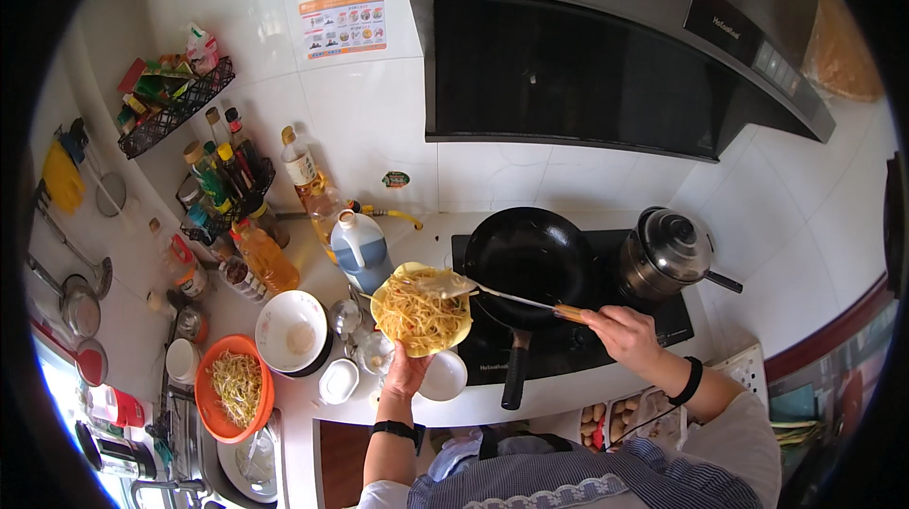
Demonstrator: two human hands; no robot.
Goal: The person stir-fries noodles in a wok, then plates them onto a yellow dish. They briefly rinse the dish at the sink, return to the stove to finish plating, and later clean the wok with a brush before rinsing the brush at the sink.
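My left hand [407,371] grips the near edge of a yellow plate [425,350], holding it above the counter left of the stove. Shredded cooked food, like potato strips [415,314], is heaped on it. In my right hand [619,336] is the wooden handle of a metal spatula [518,297], whose blade rests on or just over the heap. A black wok [529,260] sits on the cooktop behind the spatula's shaft, its handle pointing toward me. Its visible inside holds no food.
A lidded steel pot [667,253] stands on the right burner. Left are an orange colander [234,388] of bean sprouts, a white bowl [291,331], a large jug of dark liquid [361,250] and several bottles. A small white bowl [444,376] sits beneath the plate. The range hood [568,69] overhangs the stove.
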